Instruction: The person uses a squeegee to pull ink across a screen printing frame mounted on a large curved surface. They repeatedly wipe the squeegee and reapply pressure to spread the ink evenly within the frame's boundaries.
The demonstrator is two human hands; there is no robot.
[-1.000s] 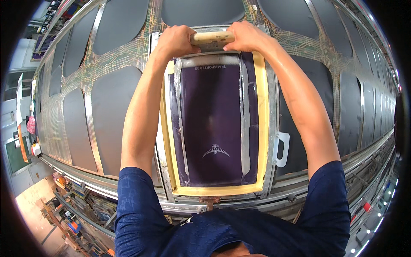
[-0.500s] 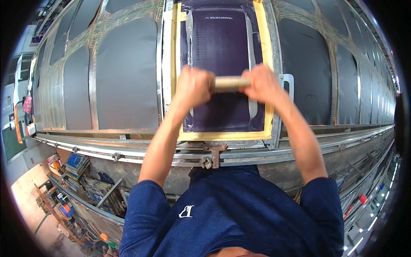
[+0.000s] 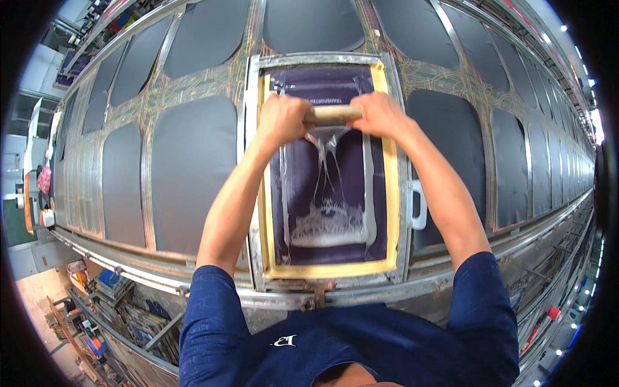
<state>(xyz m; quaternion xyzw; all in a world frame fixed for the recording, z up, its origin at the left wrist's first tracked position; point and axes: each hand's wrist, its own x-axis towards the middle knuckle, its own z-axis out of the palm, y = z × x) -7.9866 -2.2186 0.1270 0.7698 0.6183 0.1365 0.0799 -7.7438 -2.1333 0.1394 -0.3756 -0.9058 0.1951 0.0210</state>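
Both my hands are wrapped round one squeegee (image 3: 333, 115) with a pale wooden handle, held level across a screen printing frame (image 3: 405, 258). At the handle's left end is my left hand (image 3: 284, 120), closed; my right hand (image 3: 380, 116) closes on its right end. Beneath them lies the frame's dark purple mesh (image 3: 300, 187), edged with yellow tape (image 3: 332, 269). Whitish, translucent ink (image 3: 329, 233) is smeared across the near part of the mesh, and stringy strands of it stretch up toward the squeegee. The squeegee's blade is mostly hidden by the handle and hands.
Dark grey cut panels (image 3: 193, 174) lie in rows on the long table around the frame. A white handle (image 3: 418, 205) sticks out from the frame's right side. A metal rail (image 3: 161, 284) runs along the table's near edge. Stacked frames (image 3: 116, 287) stand below at left.
My hands and the squeegee have moved toward the far part of the screen. My view has shifted, showing more of the table's far side. White ink now shows across the near mesh.
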